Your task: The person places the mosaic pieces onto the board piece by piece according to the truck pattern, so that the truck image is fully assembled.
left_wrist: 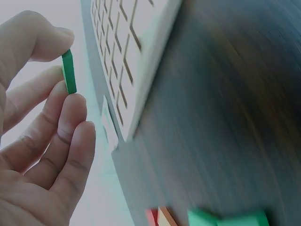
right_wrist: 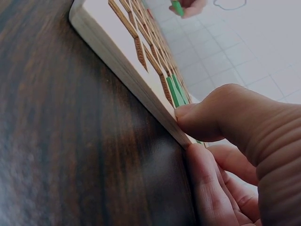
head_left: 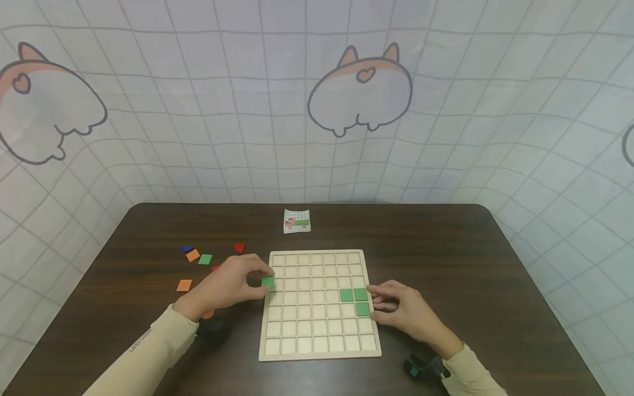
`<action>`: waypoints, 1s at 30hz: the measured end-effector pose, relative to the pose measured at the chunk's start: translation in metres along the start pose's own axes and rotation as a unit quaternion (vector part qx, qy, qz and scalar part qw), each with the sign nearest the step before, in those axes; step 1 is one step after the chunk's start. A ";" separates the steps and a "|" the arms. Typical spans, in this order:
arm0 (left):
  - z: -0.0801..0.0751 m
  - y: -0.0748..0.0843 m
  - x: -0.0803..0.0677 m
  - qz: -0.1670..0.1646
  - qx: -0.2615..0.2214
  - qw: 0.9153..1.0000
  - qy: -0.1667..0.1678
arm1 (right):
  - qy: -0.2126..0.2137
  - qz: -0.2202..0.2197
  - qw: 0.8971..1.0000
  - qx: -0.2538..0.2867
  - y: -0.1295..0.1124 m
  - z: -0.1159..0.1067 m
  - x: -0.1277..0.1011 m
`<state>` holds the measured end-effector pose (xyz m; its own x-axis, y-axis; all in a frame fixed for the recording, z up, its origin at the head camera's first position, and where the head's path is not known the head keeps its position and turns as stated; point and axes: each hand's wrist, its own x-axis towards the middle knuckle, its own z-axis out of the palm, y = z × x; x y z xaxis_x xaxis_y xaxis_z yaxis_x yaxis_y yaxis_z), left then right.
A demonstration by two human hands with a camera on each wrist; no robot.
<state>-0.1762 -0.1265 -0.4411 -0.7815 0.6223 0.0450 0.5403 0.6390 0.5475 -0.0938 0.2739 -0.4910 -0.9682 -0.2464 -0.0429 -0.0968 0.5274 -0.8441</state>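
Two sleeved forearms reach in from the near edge over a dark wooden bench [head_left: 446, 247], the largest thing in view, backed by a white gridded cloth printed with cartoon animals.

At the bench's middle lies a pale wooden grid board [head_left: 319, 305] with square cells. Three green tiles [head_left: 355, 300] sit in cells near its right edge, forming an L.

At that right edge rests the right hand [head_left: 403, 311]. Its thumb and fingers press against the board's side beside the green tiles, probably to keep the board from sliding; it holds nothing loose.

At the opposite side, the left hand [head_left: 233, 286] pinches a single green tile [head_left: 268, 281] between thumb and fingertips. The wrist view shows the tile lifted clear, held on edge, over the board's left rim, seemingly ready for a cell.

Left of the board, loose tiles [head_left: 195, 256] in orange, green, red and blue lie scattered on the bench. Beyond the board's far edge lies a small pattern card [head_left: 296, 221].
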 end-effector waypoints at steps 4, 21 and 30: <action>0.010 0.012 0.010 0.014 -0.010 1.000 -0.006 | -0.005 0.000 1.000 0.002 0.000 -0.002 -0.001; 0.047 0.061 0.041 0.077 -0.026 0.996 -0.021 | -0.012 0.002 1.000 0.018 0.001 -0.002 0.000; 0.069 0.081 0.054 0.084 -0.025 0.996 -0.036 | -0.010 0.000 1.000 0.011 0.001 -0.002 0.000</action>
<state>-0.1534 -0.0095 -0.4515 -0.6562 0.7502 0.0813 0.6442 0.5009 0.5780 -0.0942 0.2759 -0.4910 -0.9636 -0.2621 -0.0531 -0.0912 0.5086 -0.8561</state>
